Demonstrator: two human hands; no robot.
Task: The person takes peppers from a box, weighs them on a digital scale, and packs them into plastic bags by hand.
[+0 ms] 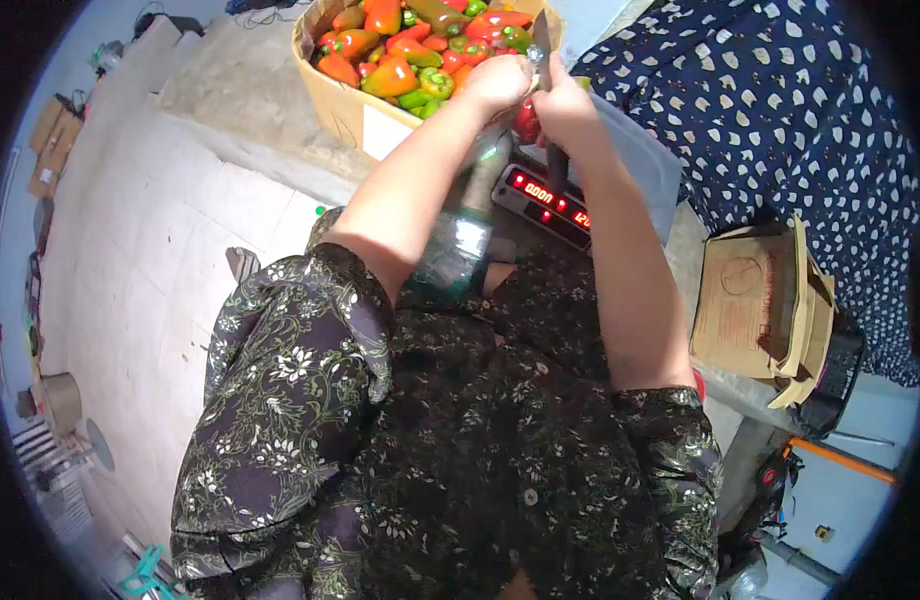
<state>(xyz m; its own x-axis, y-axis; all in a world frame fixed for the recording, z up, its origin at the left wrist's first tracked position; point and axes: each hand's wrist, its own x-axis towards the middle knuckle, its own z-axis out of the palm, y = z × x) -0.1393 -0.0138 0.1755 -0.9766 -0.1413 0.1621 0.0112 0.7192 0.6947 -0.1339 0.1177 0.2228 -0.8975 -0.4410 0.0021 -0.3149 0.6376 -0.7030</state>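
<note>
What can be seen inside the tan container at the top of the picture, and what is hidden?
Red, orange and green peppers fill the tan container. The lower layers and bottom are covered, and the left hand blocks part of the near edge.

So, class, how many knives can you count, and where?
1: the knife, held in the right grip next to the left grip, its blade near the box of peppers. Others may be hidden.

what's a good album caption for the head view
Left hand close to the right hand, which grips a knife, near a container of peppers and a lit scale.
</note>
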